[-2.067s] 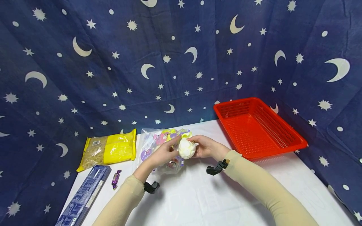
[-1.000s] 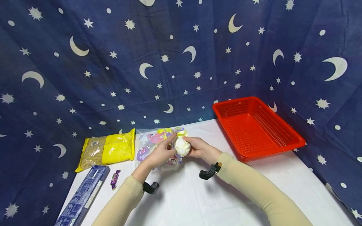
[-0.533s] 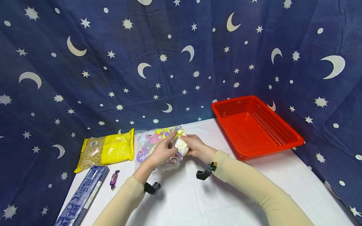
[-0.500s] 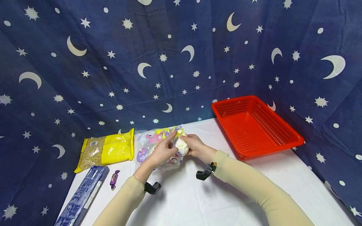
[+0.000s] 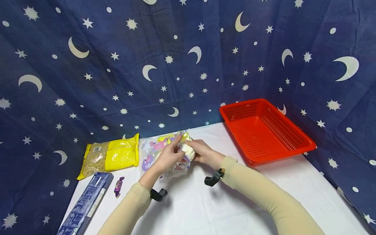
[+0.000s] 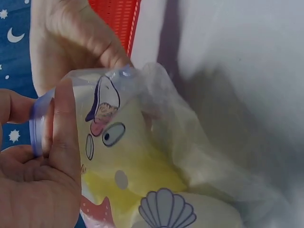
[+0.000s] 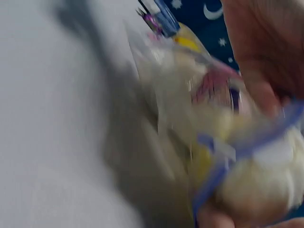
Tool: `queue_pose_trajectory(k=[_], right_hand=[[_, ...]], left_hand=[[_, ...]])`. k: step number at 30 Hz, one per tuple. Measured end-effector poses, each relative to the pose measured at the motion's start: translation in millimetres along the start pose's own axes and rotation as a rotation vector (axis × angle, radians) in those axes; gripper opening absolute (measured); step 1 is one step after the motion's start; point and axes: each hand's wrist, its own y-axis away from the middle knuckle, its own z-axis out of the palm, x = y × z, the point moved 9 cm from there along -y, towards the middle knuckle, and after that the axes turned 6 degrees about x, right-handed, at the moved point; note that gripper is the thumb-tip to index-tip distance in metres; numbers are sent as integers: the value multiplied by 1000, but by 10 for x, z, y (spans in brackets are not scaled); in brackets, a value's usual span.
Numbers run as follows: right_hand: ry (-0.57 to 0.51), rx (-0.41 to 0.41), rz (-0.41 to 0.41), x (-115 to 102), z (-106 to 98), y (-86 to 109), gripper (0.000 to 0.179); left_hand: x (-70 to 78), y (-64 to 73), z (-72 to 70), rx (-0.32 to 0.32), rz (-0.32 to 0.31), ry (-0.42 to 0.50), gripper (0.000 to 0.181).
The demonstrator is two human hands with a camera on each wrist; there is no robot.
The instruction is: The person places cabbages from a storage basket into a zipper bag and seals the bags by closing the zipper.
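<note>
A white, lumpy ball (image 5: pixel 189 150) sits at the mouth of a clear zip bag (image 5: pixel 147 151) printed with pink, yellow and purple cartoon pictures. My left hand (image 5: pixel 168 158) holds the bag by its blue zip edge, its fingers around the rim in the left wrist view. My right hand (image 5: pixel 205 153) grips the ball from the right, fingers curled behind it. In the right wrist view the ball (image 7: pixel 259 187) lies behind the blue zip strip, blurred. Something yellow and rounded shows through the bag (image 6: pixel 137 156) in the left wrist view.
A red perforated basket (image 5: pixel 296 138) stands at the back right. On the left lie a yellow packet (image 5: pixel 123 155), a long blue box (image 5: pixel 88 199) and a purple-wrapped candy (image 5: pixel 118 186). A blue star-and-moon curtain (image 5: pixel 176 81) hangs behind the white table (image 5: pixel 199 205).
The white ball has moved left and lower, into the bag's mouth, with my right hand following it. My left hand has stayed at the bag's edge.
</note>
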Motion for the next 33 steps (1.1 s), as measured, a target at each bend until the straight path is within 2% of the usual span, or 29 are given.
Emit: queue_pose_trajectory(k=[3, 5, 9, 16, 25, 30, 33], right_hand=[[-39, -43, 86, 46, -31, -13, 53], [-46, -67, 113, 54, -70, 4, 56], [-14, -121, 73, 30, -54, 26, 64], [-12, -61, 15, 14, -34, 64, 82], [181, -46, -77, -34, 21, 117, 87], [305, -40, -145, -30, 44, 118, 86], [331, -56, -164, -10, 58, 115, 90]], left_hand=[[0, -4, -50, 0, -5, 16, 82], [1, -8, -51, -2, -6, 29, 82], [3, 10, -26, -23, -13, 40, 81], [-19, 46, 9, -45, -20, 28, 80], [10, 49, 61, -79, -19, 97, 79], [45, 59, 69, -95, -11, 80, 80], [37, 44, 38, -80, -16, 90, 80]])
